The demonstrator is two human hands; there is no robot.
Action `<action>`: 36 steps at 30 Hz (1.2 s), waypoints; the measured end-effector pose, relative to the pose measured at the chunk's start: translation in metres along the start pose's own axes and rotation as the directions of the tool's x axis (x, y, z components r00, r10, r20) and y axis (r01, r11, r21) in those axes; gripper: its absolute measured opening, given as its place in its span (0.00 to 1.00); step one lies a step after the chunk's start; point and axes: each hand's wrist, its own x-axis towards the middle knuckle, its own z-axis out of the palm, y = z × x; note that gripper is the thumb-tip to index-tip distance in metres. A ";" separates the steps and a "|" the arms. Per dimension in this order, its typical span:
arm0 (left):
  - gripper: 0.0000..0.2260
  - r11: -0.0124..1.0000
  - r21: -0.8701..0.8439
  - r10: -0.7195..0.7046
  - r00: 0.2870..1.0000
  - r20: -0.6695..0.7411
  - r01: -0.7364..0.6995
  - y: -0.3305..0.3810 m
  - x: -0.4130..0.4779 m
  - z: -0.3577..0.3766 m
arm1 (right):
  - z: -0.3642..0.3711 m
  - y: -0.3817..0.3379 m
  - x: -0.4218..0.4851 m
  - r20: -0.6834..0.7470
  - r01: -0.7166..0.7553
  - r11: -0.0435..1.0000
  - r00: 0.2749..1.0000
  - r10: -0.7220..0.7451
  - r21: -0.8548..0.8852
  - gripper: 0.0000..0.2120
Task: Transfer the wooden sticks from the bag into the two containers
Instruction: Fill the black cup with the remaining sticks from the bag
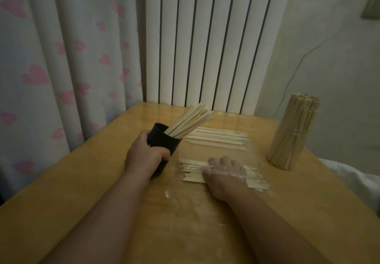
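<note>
We see a black container (162,146), tilted twd 2 o'clock, w/ pale wooden sticks (189,123) fanning out of it. At its 3 o'clock a clear bag (213,152) lies flat w/ two stick rows inside: far row (218,138), near row (193,173). Further twd 3 o'clock stands an upright banded bundle (292,132); we can't make out its container.

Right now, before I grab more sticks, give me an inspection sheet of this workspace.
Surface: wooden table, glossy.
Job's things: black cup tilted, holding sticks; clear bag flat, far row and near row in it; banded stick bundle upright, right.
Clutter: nothing seen.
Hands: left hand grips the cup; right hand inside the bag, on the near row.
Cables: thin cable along the wall.
Surroundings: radiator, heart-print curtain.
</note>
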 end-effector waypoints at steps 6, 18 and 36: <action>0.33 0.998 0.053 0.011 0.999 0.050 -0.014 0.001 0.003 -0.003 | -0.002 0.007 -0.006 -0.025 0.044 0.998 0.999 -0.043 0.052 0.22; 0.33 0.998 0.047 0.026 0.997 0.074 -0.029 -0.001 0.007 -0.001 | -0.027 0.005 -0.020 0.063 0.135 0.983 0.988 -0.144 0.120 0.12; 0.35 0.999 0.021 0.036 0.995 0.089 -0.038 0.000 0.005 -0.001 | -0.024 -0.002 -0.022 0.081 0.165 0.976 0.981 -0.178 0.142 0.11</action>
